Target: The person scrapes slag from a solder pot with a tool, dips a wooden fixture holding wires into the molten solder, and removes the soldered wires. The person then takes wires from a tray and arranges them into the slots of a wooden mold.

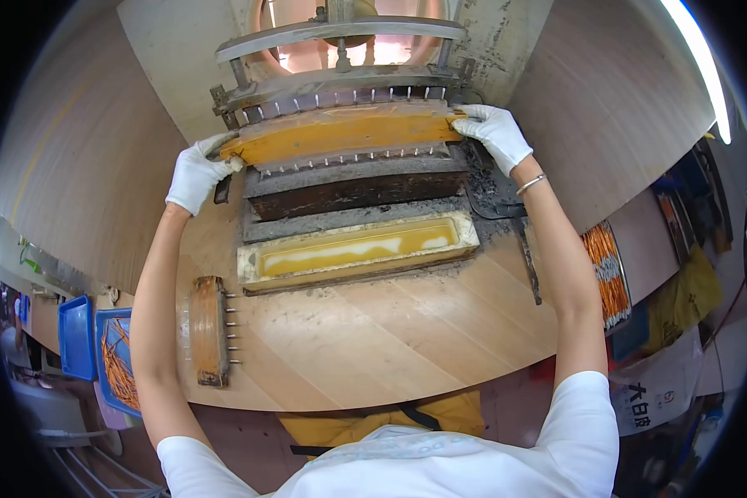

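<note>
My left hand (197, 176), in a white glove, is closed around the left end of a long yellow wooden bar (349, 134). The gloved right hand (496, 138) grips the bar's other end. Short white-tipped pins stand in one row behind the bar and in another below its front edge. Under it lies a dark, sooty metal block (357, 194). Nearer to me is a long shallow trough (251, 274) with a pale, stained rim and yellow and white material inside.
A metal frame with a crossbar (340, 33) stands at the back, before a round glowing opening. A smaller wooden block with pins (211, 332) lies on the table (373, 349) at left. Orange sticks fill a blue tray (118, 398) at left; another orange batch (607, 278) sits at right.
</note>
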A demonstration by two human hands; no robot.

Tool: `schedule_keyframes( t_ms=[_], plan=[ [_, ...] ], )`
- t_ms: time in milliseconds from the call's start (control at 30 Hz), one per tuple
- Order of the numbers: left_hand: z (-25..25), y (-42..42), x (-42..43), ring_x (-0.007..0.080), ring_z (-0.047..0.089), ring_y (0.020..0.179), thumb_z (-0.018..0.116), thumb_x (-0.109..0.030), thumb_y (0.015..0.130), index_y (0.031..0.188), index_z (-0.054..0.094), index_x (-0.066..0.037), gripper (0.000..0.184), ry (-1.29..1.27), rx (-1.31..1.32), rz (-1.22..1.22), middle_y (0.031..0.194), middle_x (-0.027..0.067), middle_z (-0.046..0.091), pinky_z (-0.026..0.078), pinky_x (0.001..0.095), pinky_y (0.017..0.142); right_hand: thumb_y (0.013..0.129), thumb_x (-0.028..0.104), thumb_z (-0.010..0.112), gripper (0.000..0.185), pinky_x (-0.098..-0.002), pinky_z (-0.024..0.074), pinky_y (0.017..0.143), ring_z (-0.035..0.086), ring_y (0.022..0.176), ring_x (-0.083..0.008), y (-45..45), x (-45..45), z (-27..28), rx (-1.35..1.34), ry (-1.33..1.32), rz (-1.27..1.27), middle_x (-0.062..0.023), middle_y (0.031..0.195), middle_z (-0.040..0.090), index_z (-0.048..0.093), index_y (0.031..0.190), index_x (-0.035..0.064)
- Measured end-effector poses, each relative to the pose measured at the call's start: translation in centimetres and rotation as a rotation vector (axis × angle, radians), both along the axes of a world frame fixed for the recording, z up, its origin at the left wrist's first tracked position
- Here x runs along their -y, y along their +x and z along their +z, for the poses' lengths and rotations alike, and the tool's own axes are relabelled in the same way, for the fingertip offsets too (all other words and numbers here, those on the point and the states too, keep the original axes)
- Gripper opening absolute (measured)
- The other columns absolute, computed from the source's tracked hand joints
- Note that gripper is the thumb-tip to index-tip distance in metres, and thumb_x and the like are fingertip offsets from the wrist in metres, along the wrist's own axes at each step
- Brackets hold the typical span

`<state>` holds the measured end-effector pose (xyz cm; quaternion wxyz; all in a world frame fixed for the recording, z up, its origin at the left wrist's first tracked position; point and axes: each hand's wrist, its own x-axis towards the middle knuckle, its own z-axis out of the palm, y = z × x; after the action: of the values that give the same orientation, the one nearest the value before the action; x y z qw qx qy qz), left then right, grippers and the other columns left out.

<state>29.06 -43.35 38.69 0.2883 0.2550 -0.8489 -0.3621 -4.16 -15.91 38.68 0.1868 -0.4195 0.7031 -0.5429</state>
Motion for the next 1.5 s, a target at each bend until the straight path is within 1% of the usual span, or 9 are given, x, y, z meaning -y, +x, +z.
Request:
schedule_keyframes(
  t_ms=[333, 667, 867, 1033, 1233, 1300, 1367, 1467, 1500],
  plan=[
    [0.1, -0.1, -0.7, 0.0093, 0.054, 0.085, 0.071, -0.004, 0.066, 0.109, 0.056, 0.002, 0.046, -0.036, 0.053, 0.035, 0.097, 0.0062, 0.061, 0.043, 0.0221, 0.077, 0.075, 0.008, 0.066, 0.034, -0.0209, 0.0436, 0.073, 0.053, 0.077, -0.0087, -0.5, 0.1, -0.6, -0.037, 0.009, -0.022, -0.0056, 0.09, 0.061, 0.056, 0.104, -0.0075],
    [0.0, -0.2, -0.8, 0.0101, 0.054, 0.087, 0.071, -0.005, 0.065, 0.108, 0.056, 0.001, 0.046, -0.054, 0.051, 0.036, 0.098, 0.0069, 0.061, 0.043, 0.023, 0.079, 0.074, 0.007, 0.066, 0.034, -0.0211, 0.0441, 0.073, 0.054, 0.077, -0.0092, -0.4, -0.3, -0.2, -0.046, 0.022, -0.007, -0.0063, 0.089, 0.062, 0.056, 0.103, -0.0078],
    [-0.5, -0.5, -0.6, 0.0128, 0.055, 0.089, 0.072, -0.006, 0.064, 0.107, 0.057, 0.0, 0.047, -0.124, 0.075, 0.059, 0.097, 0.0075, 0.061, 0.043, 0.0247, 0.081, 0.072, 0.006, 0.067, 0.036, -0.0214, 0.045, 0.074, 0.055, 0.078, -0.0101, -0.6, -0.2, -0.6, -0.001, 0.012, 0.019, -0.0075, 0.09, 0.062, 0.056, 0.103, -0.009],
    [-0.5, -1.0, -0.2, 0.0142, 0.057, 0.086, 0.074, -0.007, 0.059, 0.106, 0.059, -0.004, 0.049, -0.218, 0.045, 0.08, 0.093, 0.0087, 0.062, 0.043, 0.0251, 0.08, 0.072, 0.005, 0.067, 0.039, -0.0211, 0.0458, 0.074, 0.057, 0.079, -0.0105, -0.6, 0.2, -0.6, -0.023, 0.003, 0.001, -0.0092, 0.091, 0.062, 0.054, 0.105, -0.0091],
    [-0.6, -1.9, 0.8, 0.0157, 0.059, 0.083, 0.074, -0.009, 0.058, 0.105, 0.059, -0.005, 0.049, -0.26, 0.024, 0.095, 0.094, 0.01, 0.063, 0.045, 0.0265, 0.078, 0.071, 0.004, 0.068, 0.039, -0.0209, 0.046, 0.074, 0.058, 0.08, -0.0111, -1.7, 1.2, -0.8, -0.071, -0.054, 0.015, -0.0106, 0.092, 0.062, 0.054, 0.105, -0.0093],
    [-0.2, -2.0, 1.1, 0.0142, 0.059, 0.083, 0.074, -0.007, 0.058, 0.106, 0.059, -0.005, 0.05, -0.291, 0.037, 0.109, 0.094, 0.0088, 0.063, 0.045, 0.0262, 0.077, 0.07, 0.002, 0.067, 0.038, -0.0209, 0.046, 0.074, 0.058, 0.079, -0.0105, -1.6, 1.3, -0.5, -0.117, -0.074, -0.007, -0.0104, 0.092, 0.062, 0.055, 0.105, -0.0084],
    [0.7, -1.9, 0.8, 0.0121, 0.057, 0.084, 0.073, -0.004, 0.058, 0.106, 0.059, -0.005, 0.05, -0.205, -0.087, 0.066, 0.096, 0.0068, 0.062, 0.045, 0.025, 0.079, 0.07, 0.003, 0.068, 0.037, -0.0212, 0.046, 0.073, 0.058, 0.079, -0.0102, -1.5, 1.4, 0.1, -0.088, -0.104, -0.014, -0.0094, 0.091, 0.063, 0.056, 0.104, -0.007],
    [2.3, -1.1, 1.7, 0.0099, 0.055, 0.087, 0.071, 0.0, 0.061, 0.107, 0.058, -0.003, 0.049, -0.305, -0.143, 0.065, 0.098, 0.0045, 0.061, 0.043, 0.0231, 0.082, 0.069, 0.006, 0.069, 0.037, -0.0206, 0.0459, 0.071, 0.057, 0.076, -0.0087, -0.6, 0.5, 1.6, -0.115, -0.181, -0.02, -0.0075, 0.089, 0.064, 0.058, 0.103, -0.0045],
    [3.2, -0.6, 1.3, 0.0098, 0.054, 0.089, 0.071, 0.001, 0.061, 0.107, 0.058, -0.003, 0.048, -0.248, -0.189, 0.044, 0.1, 0.0049, 0.061, 0.042, 0.0234, 0.083, 0.069, 0.006, 0.07, 0.037, -0.0203, 0.0458, 0.07, 0.056, 0.076, -0.0083, 0.2, -0.2, 2.7, -0.124, -0.192, -0.032, -0.0071, 0.088, 0.064, 0.058, 0.102, -0.0043]
  ],
)
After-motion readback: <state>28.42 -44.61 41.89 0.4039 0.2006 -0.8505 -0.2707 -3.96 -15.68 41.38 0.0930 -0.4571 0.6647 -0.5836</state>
